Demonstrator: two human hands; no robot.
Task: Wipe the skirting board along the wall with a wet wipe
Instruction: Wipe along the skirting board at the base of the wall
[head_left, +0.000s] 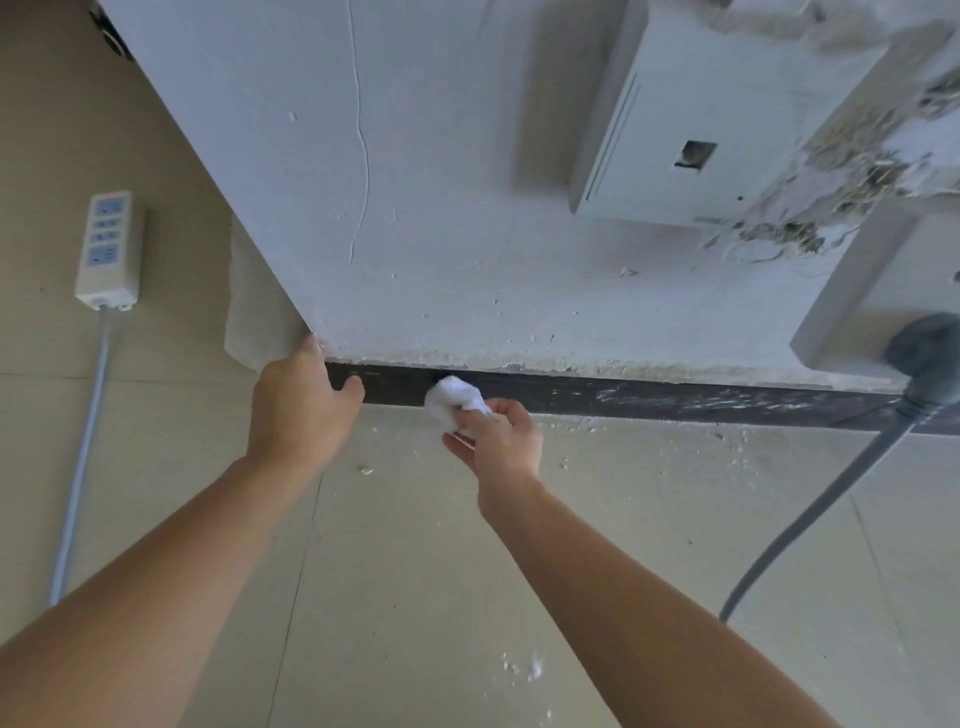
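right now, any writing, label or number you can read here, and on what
No text can be read.
On the power strip on the floor: blue socket faces and a red mark, print too blurred.
On the white box on the wall: no lettering shows.
On the wipe and skirting board: none.

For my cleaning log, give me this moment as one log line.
step: wipe skirting board | right hand: presses wet wipe on board | left hand: rests on wall corner | right stretch: white dust
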